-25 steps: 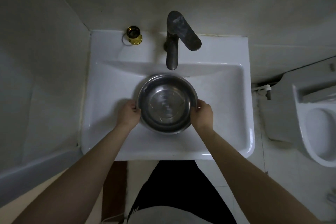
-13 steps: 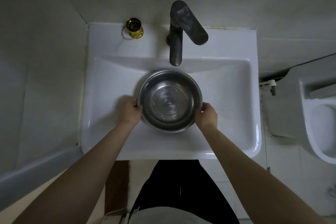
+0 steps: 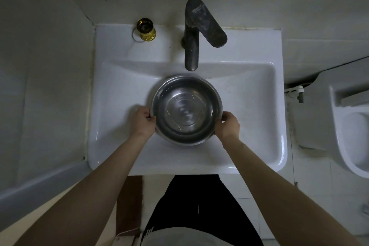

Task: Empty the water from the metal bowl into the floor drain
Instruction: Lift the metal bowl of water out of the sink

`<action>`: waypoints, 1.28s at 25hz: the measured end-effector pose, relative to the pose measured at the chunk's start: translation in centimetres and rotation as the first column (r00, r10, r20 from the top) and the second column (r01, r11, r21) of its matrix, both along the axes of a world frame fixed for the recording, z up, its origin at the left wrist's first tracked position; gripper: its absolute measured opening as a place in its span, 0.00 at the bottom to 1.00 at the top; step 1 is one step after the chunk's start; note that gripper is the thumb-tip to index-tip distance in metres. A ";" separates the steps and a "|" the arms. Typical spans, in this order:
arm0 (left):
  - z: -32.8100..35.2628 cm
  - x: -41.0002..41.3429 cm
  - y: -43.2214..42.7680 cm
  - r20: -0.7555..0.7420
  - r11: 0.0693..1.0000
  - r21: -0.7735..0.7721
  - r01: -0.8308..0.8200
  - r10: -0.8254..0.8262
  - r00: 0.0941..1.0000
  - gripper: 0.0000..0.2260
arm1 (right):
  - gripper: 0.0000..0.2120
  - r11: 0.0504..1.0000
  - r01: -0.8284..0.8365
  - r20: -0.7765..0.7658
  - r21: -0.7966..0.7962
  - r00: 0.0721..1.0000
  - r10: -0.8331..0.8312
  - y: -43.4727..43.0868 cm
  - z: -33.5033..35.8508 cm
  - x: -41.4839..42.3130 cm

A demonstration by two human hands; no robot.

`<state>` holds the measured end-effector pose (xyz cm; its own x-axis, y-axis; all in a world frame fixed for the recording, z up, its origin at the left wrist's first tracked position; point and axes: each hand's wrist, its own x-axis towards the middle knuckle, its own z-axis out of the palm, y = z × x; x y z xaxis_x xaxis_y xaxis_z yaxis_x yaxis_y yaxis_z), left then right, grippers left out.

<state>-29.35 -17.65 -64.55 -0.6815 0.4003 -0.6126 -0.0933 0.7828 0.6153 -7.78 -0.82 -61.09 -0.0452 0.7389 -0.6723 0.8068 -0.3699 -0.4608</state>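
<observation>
Both hands are on it: the left hand (image 3: 142, 123) pinches the left rim of the metal bowl (image 3: 186, 110), and the right hand (image 3: 227, 125) curls round the right rim. The bowl sits in the middle of the white sink (image 3: 249, 106), just in front of the dark faucet (image 3: 194, 34) spout. A small gold cup (image 3: 145, 29) stands at the sink's back left corner. A white toilet (image 3: 351, 126) shows beyond the sink's right edge.
</observation>
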 end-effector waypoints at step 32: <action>11.7 3.1 -3.7 0.008 0.981 0.112 -0.158 0.158 0.987 0.04 | 0.12 0.985 -0.150 -0.118 0.084 0.980 0.159 -1.6 7.5 2.5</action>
<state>-26.25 -21.39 -52.83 -0.7419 0.3536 -0.5697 -0.2097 0.6847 0.6980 -5.31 -2.39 -53.62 -0.2422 0.7639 -0.5981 0.7867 -0.2063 -0.5819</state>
